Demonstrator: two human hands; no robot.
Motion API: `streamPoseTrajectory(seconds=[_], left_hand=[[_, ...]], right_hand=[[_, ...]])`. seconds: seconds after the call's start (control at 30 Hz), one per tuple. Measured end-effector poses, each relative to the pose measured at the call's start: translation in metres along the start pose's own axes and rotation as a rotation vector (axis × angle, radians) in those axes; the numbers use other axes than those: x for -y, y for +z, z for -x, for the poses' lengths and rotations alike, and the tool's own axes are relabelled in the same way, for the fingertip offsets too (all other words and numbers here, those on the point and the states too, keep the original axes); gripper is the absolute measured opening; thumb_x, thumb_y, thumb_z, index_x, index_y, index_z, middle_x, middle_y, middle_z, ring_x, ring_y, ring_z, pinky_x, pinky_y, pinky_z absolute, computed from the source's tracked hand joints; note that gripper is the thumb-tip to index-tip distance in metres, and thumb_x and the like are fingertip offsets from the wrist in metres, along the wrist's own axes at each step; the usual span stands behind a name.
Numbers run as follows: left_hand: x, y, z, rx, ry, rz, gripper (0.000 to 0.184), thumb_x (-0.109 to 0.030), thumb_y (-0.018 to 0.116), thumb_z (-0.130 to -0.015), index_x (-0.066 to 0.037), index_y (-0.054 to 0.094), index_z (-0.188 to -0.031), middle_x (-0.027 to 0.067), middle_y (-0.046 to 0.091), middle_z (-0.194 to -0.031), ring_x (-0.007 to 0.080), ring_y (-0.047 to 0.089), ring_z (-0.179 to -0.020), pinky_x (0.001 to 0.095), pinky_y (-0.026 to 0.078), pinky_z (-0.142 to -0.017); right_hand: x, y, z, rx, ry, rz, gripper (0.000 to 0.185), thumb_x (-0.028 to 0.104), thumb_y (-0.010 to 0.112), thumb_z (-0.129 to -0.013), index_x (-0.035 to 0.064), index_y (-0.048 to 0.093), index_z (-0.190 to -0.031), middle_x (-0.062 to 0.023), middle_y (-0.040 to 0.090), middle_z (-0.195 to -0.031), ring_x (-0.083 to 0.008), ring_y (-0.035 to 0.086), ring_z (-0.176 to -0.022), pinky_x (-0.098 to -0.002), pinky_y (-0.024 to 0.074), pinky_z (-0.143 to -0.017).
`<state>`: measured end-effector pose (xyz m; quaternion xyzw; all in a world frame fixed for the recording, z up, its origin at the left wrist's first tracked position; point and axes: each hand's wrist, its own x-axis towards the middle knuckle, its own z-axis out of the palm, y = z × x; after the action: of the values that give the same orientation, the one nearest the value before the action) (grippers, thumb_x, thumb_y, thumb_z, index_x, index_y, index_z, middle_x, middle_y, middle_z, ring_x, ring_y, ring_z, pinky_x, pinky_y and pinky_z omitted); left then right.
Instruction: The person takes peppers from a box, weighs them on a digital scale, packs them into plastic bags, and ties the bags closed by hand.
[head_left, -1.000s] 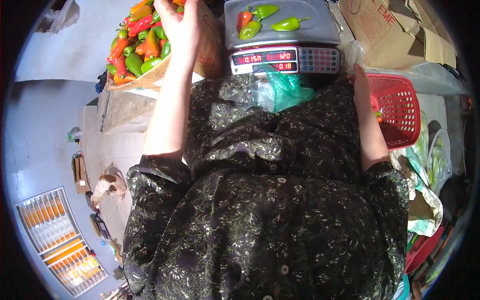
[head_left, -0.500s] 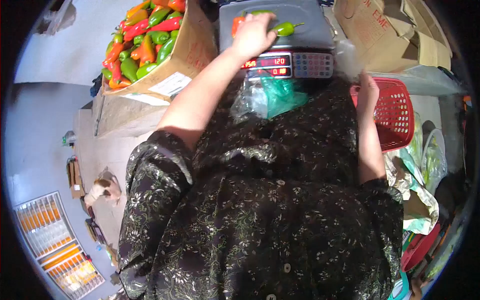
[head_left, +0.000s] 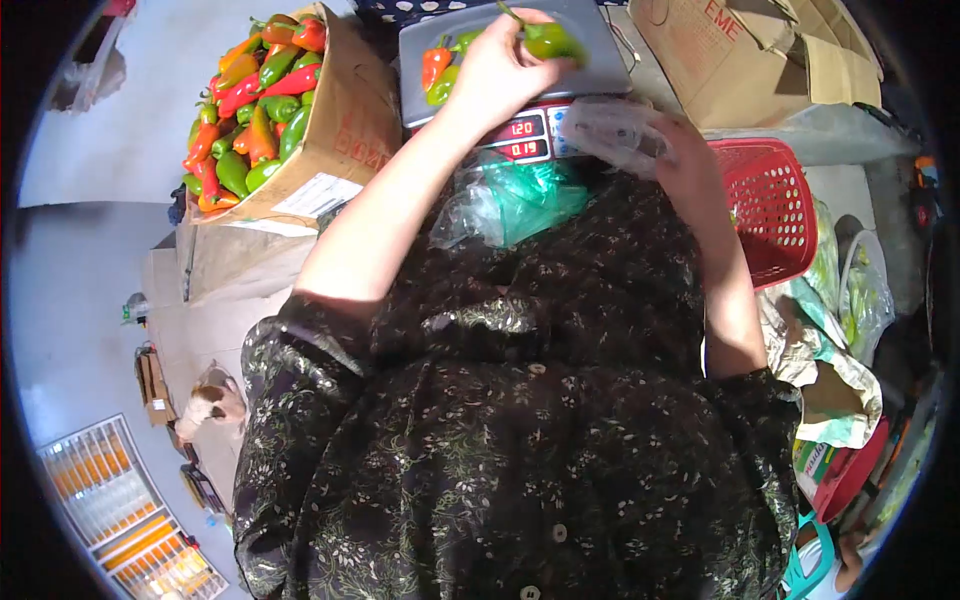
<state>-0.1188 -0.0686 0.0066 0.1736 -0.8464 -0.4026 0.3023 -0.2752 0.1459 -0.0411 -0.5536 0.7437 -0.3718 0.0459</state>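
My left hand (head_left: 500, 75) is closed on a green pepper (head_left: 553, 42) over the grey tray (head_left: 418, 30) of a digital scale. Beside that hand, an orange-red pepper (head_left: 435, 65) and a green pepper (head_left: 441, 87) rest on the tray, with more green partly hidden by my fingers. The scale's red display (head_left: 526, 136) is lit below my wrist. To the right, my right hand (head_left: 688, 165) grips a clear plastic bag (head_left: 612, 130), which spreads in front of the scale's keypad. Its fingertips are partly blurred.
A cardboard box (head_left: 355, 110) full of red, orange and green peppers stands left of the scale. Green and clear plastic bags (head_left: 525, 200) hang below it. At right are a red basket (head_left: 765, 215) and another cardboard box (head_left: 740, 70). An animal (head_left: 212, 405) is on the floor.
My left hand has picked up the green pepper from the tray's right side. My right hand has brought the plastic bag left, toward the scale. The view has shifted slightly.
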Motion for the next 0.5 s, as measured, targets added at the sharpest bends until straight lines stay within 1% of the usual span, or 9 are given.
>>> streamPoseTrajectory(seconds=[0.03, 0.07, 0.13, 0.2, 0.23, 0.27, 0.37, 0.47, 0.5], left_hand=[[-0.021, -0.002, 0.008, 0.073, -0.093, 0.251, 0.044, -0.012, 0.074, -0.069, -0.002, 0.054, -0.107, 0.0107, 0.062, -0.089, 0.0165, 0.062, -0.081, 0.0307, 0.051, -0.073], [-0.057, -0.008, 0.018, 0.174, -0.084, 0.044, 0.046, -0.007, 0.073, -0.072, -0.003, 0.053, -0.112, 0.0078, 0.063, -0.093, 0.0122, 0.06, -0.082, 0.0265, 0.049, -0.076], [-0.058, -0.004, 0.033, 0.387, 0.112, 0.103, 0.05, -0.007, 0.071, -0.074, -0.003, 0.049, -0.119, 0.0102, 0.064, -0.099, 0.0169, 0.062, -0.09, 0.0291, 0.049, -0.081], [-0.06, 0.01, 0.04, 0.481, 0.109, -0.099, 0.054, -0.007, 0.068, -0.076, -0.002, 0.046, -0.125, 0.013, 0.063, -0.105, 0.0216, 0.061, -0.099, 0.0321, 0.047, -0.086], [-0.021, 0.029, 0.043, 0.414, 0.194, -0.196, 0.044, -0.017, 0.069, -0.073, -0.002, 0.054, -0.111, 0.0166, 0.059, -0.107, 0.0345, 0.059, -0.097, 0.0375, 0.049, -0.08], [-0.013, 0.034, 0.049, 0.406, 0.223, -0.283, 0.046, -0.017, 0.068, -0.075, -0.002, 0.051, -0.116, 0.0159, 0.059, -0.109, 0.0331, 0.059, -0.099, 0.0369, 0.048, -0.083], [0.011, 0.047, 0.064, 0.431, 0.302, -0.541, 0.051, -0.017, 0.064, -0.078, -0.006, 0.046, -0.124, 0.0141, 0.057, -0.112, 0.0326, 0.057, -0.099, 0.0382, 0.047, -0.084], [0.017, 0.039, 0.072, 0.418, 0.466, -0.599, 0.044, -0.009, 0.061, -0.075, -0.008, 0.052, -0.119, 0.0139, 0.059, -0.106, 0.0324, 0.058, -0.096, 0.0401, 0.048, -0.08], [0.011, 0.028, 0.068, 0.385, 0.364, -0.443, 0.04, -0.005, 0.058, -0.074, -0.008, 0.056, -0.113, 0.0138, 0.059, -0.104, 0.0317, 0.058, -0.095, 0.0402, 0.048, -0.079]], right_hand=[[0.004, 0.001, -0.001, 0.021, 0.004, -0.019, 0.045, 0.003, 0.055, -0.071, 0.0026, 0.054, -0.115, -0.0182, 0.053, -0.118, -0.0346, 0.05, -0.113, -0.0398, 0.0408, -0.095], [0.01, 0.001, -0.003, 0.044, 0.003, -0.035, 0.046, 0.003, 0.055, -0.071, 0.003, 0.053, -0.117, -0.018, 0.052, -0.12, -0.0342, 0.05, -0.113, -0.0399, 0.0407, -0.095], [0.027, 0.003, -0.005, 0.044, 0.033, -0.11, 0.047, 0.002, 0.054, -0.071, 0.0028, 0.054, -0.117, -0.0178, 0.051, -0.122, -0.0336, 0.05, -0.115, -0.0395, 0.0401, -0.096], [0.045, 0.004, -0.009, 0.035, 0.008, -0.156, 0.047, 0.0, 0.053, -0.07, 0.0022, 0.054, -0.118, -0.0173, 0.05, -0.125, -0.033, 0.049, -0.115, -0.0386, 0.04, -0.096], [0.052, 0.004, -0.01, 0.019, -0.026, -0.164, 0.047, 0.0, 0.052, -0.07, 0.0018, 0.054, -0.118, -0.0169, 0.05, -0.126, -0.0326, 0.05, -0.115, -0.0379, 0.0401, -0.096], [0.056, 0.004, -0.012, 0.002, -0.057, -0.173, 0.047, -0.001, 0.051, -0.07, 0.0013, 0.054, -0.118, -0.0166, 0.05, -0.127, -0.0322, 0.05, -0.115, -0.0372, 0.0402, -0.096], [0.057, 0.012, -0.016, 0.057, -0.157, -0.225, 0.054, -0.002, 0.05, -0.071, 0.0013, 0.05, -0.125, -0.0082, 0.048, -0.133, -0.0131, 0.055, -0.085, -0.0234, 0.0424, -0.066], [0.062, 0.013, -0.016, 0.1, -0.124, -0.224, 0.052, -0.003, 0.05, -0.071, -0.0005, 0.05, -0.123, -0.0086, 0.049, -0.133, -0.0129, 0.055, -0.083, -0.0228, 0.0422, -0.064], [0.063, 0.013, -0.017, 0.104, -0.11, -0.225, 0.051, -0.003, 0.05, -0.071, -0.0007, 0.051, -0.122, -0.0082, 0.049, -0.133, -0.0125, 0.055, -0.082, -0.0227, 0.042, -0.064]])
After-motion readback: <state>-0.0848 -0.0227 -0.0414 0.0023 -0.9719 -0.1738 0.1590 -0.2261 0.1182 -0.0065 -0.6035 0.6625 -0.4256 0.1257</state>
